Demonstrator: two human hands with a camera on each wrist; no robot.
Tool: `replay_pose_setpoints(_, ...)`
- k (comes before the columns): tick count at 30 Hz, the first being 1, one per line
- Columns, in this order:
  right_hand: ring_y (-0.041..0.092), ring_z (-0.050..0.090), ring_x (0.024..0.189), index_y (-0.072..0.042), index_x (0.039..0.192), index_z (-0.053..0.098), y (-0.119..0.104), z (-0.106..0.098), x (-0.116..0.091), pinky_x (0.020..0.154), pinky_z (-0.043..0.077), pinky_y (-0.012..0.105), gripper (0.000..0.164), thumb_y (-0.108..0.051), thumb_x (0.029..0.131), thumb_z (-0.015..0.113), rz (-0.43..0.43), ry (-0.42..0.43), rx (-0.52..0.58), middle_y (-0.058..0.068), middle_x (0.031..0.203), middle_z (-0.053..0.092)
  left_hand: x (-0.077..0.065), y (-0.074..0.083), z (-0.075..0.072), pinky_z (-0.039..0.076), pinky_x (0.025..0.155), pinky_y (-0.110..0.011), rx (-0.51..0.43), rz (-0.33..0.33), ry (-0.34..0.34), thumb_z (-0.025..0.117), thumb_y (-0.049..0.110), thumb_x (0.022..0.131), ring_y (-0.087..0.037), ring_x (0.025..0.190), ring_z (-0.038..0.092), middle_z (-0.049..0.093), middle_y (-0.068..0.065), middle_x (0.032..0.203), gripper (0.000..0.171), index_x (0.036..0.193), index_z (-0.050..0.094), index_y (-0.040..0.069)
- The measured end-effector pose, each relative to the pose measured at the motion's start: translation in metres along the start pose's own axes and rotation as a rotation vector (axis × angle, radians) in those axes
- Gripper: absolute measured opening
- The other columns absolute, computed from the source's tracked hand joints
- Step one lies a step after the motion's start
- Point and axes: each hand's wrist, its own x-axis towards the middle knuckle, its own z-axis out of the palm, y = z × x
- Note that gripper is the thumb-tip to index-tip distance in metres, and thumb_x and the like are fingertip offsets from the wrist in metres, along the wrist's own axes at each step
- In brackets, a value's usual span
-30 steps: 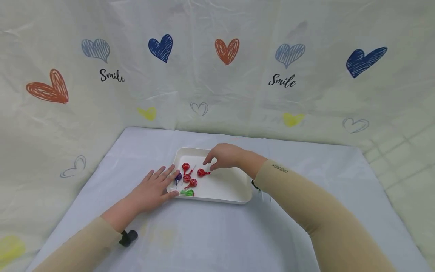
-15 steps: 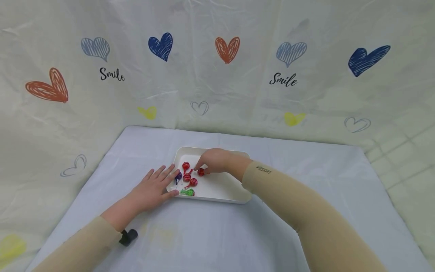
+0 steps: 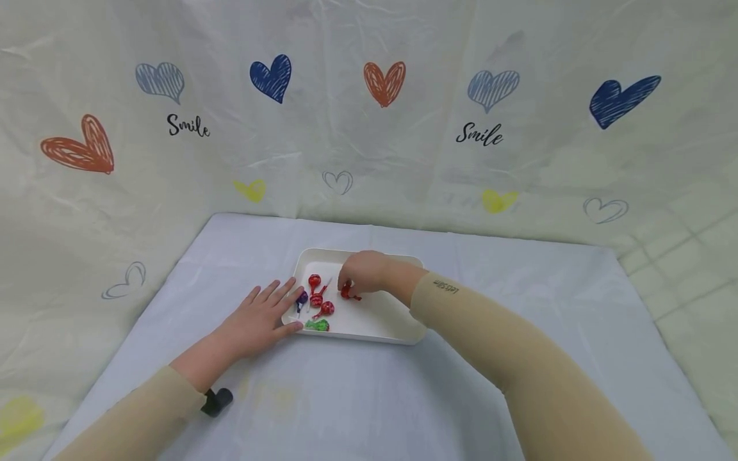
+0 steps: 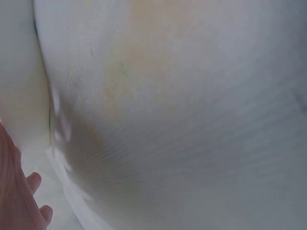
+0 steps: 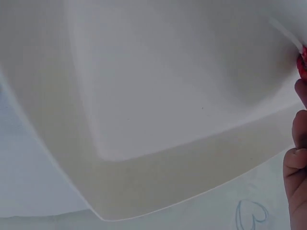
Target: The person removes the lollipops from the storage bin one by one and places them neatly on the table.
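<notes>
In the head view my right hand [image 3: 369, 271] is over the white tray [image 3: 383, 320], its fingers pinching a red-wrapped lollipop [image 3: 346, 292]. The right wrist view catches that lollipop [image 5: 302, 64] at its right edge, white stick pointing away from the fingertips. My left hand [image 3: 262, 320] lies with fingers spread at the tray's left side, touching the rim. Beside it in the tray are a purple lollipop [image 3: 302, 297], a green-wrapped one [image 3: 318, 325] and three more red ones, such as the front red lollipop [image 3: 327, 308]. Only part of the left hand [image 4: 19, 191] shows in the left wrist view.
A white cloth [image 3: 357, 397] covers the table under the tray. Behind it hangs a pale sheet [image 3: 426, 173] printed with hearts and "Smile". A black device [image 3: 218, 402] sits at the left wrist.
My right hand has reached leftward and down to a red lollipop and closed its fingers on it. The lollipop has shifted slightly right. My left hand has stayed in place.
</notes>
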Motion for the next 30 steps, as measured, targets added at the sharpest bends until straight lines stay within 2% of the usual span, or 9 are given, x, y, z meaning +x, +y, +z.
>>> replay_pose_setpoints(9, 0.011, 0.059, 0.085, -0.025, 0.104, 0.078, 0.012, -0.002, -0.014, 0.082, 0.05, 0.026, 0.015, -0.026, 0.089, 0.076, 0.047, -0.036, -0.03, -0.011, 0.087, 0.066, -0.001, 0.0, 0.0, 0.008, 0.118, -0.062, -0.007, 0.002, 0.014, 0.043, 0.073, 0.091, -0.038, 0.15, 0.011, 0.012, -0.006, 0.166, 0.089, 0.16, 0.019, 0.022)
replay_pose_setpoints(14, 0.01, 0.058, 0.084, -0.026, 0.106, 0.077, 0.018, -0.001, -0.022, 0.079, 0.049, 0.026, 0.017, -0.028, 0.089, 0.076, 0.059, -0.047, -0.041, -0.011, 0.085, 0.064, -0.002, -0.001, 0.0, 0.009, 0.118, -0.063, 0.002, 0.003, 0.021, 0.043, 0.072, 0.092, -0.038, 0.15, 0.011, 0.012, -0.006, 0.166, 0.088, 0.16, 0.018, 0.022)
replay_pose_setpoints(22, 0.011, 0.058, 0.094, -0.027, 0.117, 0.074, 0.023, -0.006, -0.031, 0.085, 0.05, 0.031, 0.03, -0.03, 0.088, 0.077, 0.083, -0.019, 0.066, -0.009, 0.098, 0.067, -0.003, 0.0, 0.0, 0.009, 0.118, -0.062, -0.005, 0.005, 0.022, 0.045, 0.07, 0.093, -0.038, 0.15, 0.012, 0.012, -0.006, 0.166, 0.087, 0.16, 0.02, 0.021)
replay_pose_setpoints(26, 0.009, 0.059, 0.1, -0.028, 0.118, 0.074, 0.024, -0.002, -0.032, 0.09, 0.049, 0.03, 0.03, -0.026, 0.088, 0.077, 0.084, -0.037, 0.106, -0.014, 0.104, 0.069, -0.003, 0.001, 0.0, 0.009, 0.117, -0.063, -0.006, 0.013, 0.03, 0.044, 0.07, 0.093, -0.039, 0.15, 0.013, 0.013, -0.007, 0.166, 0.087, 0.16, 0.02, 0.02)
replay_pose_setpoints(30, 0.007, 0.057, 0.1, -0.03, 0.118, 0.075, 0.024, 0.004, -0.03, 0.092, 0.048, 0.028, 0.031, -0.02, 0.088, 0.076, 0.093, -0.06, 0.117, -0.017, 0.105, 0.068, -0.002, 0.0, 0.0, 0.01, 0.117, -0.063, 0.0, 0.014, 0.033, 0.044, 0.071, 0.092, -0.039, 0.15, 0.013, 0.013, -0.006, 0.166, 0.087, 0.16, 0.02, 0.021)
